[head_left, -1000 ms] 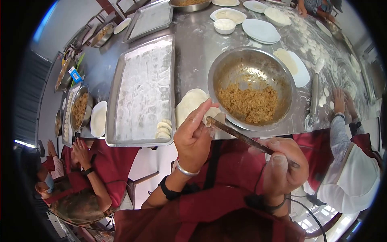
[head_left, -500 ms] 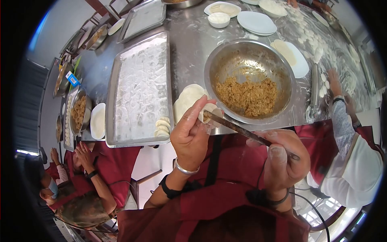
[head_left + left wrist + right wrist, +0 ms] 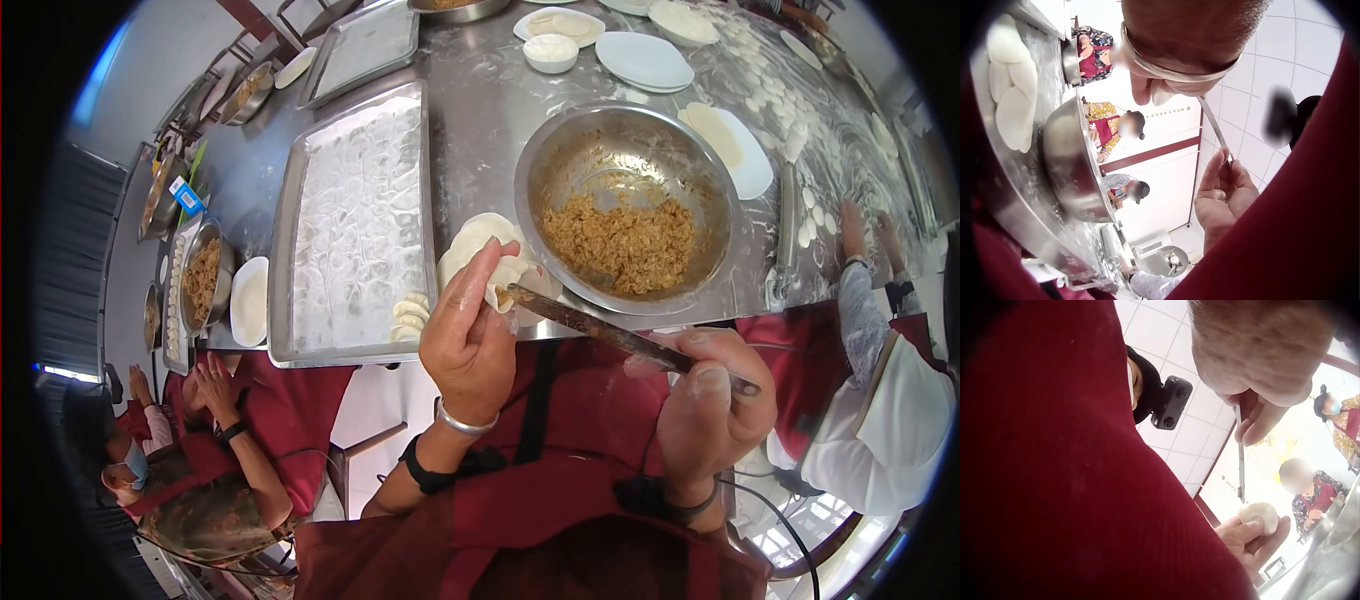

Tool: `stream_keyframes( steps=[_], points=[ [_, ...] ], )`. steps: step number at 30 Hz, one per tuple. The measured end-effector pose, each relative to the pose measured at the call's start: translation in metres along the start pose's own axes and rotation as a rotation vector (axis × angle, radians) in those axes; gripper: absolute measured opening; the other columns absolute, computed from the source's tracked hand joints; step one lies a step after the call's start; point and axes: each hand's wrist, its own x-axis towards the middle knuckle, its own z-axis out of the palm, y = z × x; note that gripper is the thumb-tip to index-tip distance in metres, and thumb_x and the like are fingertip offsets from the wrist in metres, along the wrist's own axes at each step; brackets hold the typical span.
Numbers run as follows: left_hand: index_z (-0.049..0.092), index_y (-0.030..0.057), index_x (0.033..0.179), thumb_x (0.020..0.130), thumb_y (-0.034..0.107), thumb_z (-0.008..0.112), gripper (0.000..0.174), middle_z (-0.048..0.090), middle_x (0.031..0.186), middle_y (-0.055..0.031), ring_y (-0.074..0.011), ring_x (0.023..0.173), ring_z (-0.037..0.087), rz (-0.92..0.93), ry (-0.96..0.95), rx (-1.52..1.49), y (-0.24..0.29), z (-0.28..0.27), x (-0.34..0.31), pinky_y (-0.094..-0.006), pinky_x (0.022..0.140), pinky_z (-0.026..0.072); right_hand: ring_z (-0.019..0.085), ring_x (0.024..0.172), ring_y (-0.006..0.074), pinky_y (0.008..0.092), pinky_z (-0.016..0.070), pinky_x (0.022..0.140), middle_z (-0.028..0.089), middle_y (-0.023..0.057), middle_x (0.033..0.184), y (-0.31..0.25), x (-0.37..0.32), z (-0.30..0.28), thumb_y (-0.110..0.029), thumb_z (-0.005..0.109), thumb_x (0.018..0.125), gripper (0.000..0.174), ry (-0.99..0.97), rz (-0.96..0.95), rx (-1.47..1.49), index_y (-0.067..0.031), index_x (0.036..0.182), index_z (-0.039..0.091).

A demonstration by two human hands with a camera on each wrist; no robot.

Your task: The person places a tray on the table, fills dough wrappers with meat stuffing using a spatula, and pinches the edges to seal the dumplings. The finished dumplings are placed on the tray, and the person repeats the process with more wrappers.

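In the head view, my left hand point(image 3: 468, 350) holds a round dumpling wrapper point(image 3: 518, 270) cupped in its fingers, with a bit of brown filling point(image 3: 503, 296) on it. My right hand point(image 3: 715, 410) grips a flat, dark stick point(image 3: 610, 335) near its end. The stick's far tip is right at the filling. From the right wrist view, the left thumb lies across the pale wrapper point(image 3: 1266, 511), and the stick point(image 3: 1241, 472) points down at its edge. Just beyond the left fingers, several flat wrappers point(image 3: 468, 238) lie overlapped on the table.
A steel bowl point(image 3: 735, 190) of brown filling stands beyond both hands. Left of it, a floured metal tray point(image 3: 355, 200) holds several shaped dumplings point(image 3: 410, 312) in its near corner. White plates point(image 3: 645, 60) stand farther back. Other people work on either side.
The wrapper, spread rounder half a second ago, now looks more folded up around the stick's tip. My right hand has shifted slightly, keeping its grip on the stick.
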Motion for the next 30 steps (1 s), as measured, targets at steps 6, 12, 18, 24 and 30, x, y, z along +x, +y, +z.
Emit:
stream_keyframes(
  steps=[6,12,18,24,30],
  points=[
    [0.047,-0.0103,0.136,0.089,-0.013,0.049,0.047,0.062,0.125,-0.0245,-0.0254,0.115,0.061,-0.030,0.006,-0.015,0.004,0.002,-0.003,-0.0355,0.099,0.0494,0.071,0.071,0.0258,0.0286,0.0530,0.066,0.069,0.0211,0.084,0.000,-0.001,0.004,-0.013,0.059,0.093,0.027,-0.008,0.007,-0.046,0.0117,0.097,0.068],
    [0.047,-0.0111,0.136,0.088,-0.013,0.049,0.049,0.062,0.124,-0.0245,-0.0255,0.115,0.061,-0.023,0.016,-0.018,0.005,0.002,-0.002,-0.0352,0.100,0.0480,0.071,0.072,0.0261,0.0296,0.0541,0.067,0.069,0.0214,0.088,0.002,-0.002,0.001,-0.009,0.057,0.094,0.024,-0.049,0.004,-0.057,0.0117,0.100,0.065],
    [0.055,-0.0058,0.132,0.076,-0.016,0.045,0.058,0.067,0.116,-0.0204,-0.0274,0.106,0.066,0.158,0.115,0.202,0.002,0.010,0.011,-0.0296,0.086,0.0506,0.071,0.076,0.0267,0.0335,0.0584,0.069,0.068,0.0221,0.095,0.010,-0.003,0.006,-0.004,0.050,0.096,0.021,0.011,0.094,0.077,0.0123,0.105,0.060],
    [0.052,-0.0088,0.133,0.076,-0.013,0.046,0.057,0.066,0.114,-0.0226,-0.0328,0.104,0.067,0.227,0.159,0.304,-0.003,0.018,0.016,-0.0350,0.089,0.0515,0.071,0.074,0.0273,0.0359,0.0605,0.069,0.067,0.0222,0.093,0.021,-0.005,0.014,-0.006,0.047,0.098,0.023,0.165,0.319,0.228,0.0116,0.108,0.058],
    [0.046,-0.0093,0.138,0.077,-0.015,0.042,0.062,0.066,0.116,-0.0200,-0.0236,0.101,0.067,0.115,0.080,0.297,0.002,0.018,0.012,-0.0315,0.091,0.0511,0.071,0.074,0.0276,0.0370,0.0612,0.067,0.066,0.0201,0.089,0.038,-0.005,0.010,-0.009,0.048,0.100,0.022,0.272,0.542,0.463,0.0089,0.110,0.056]
  ],
)
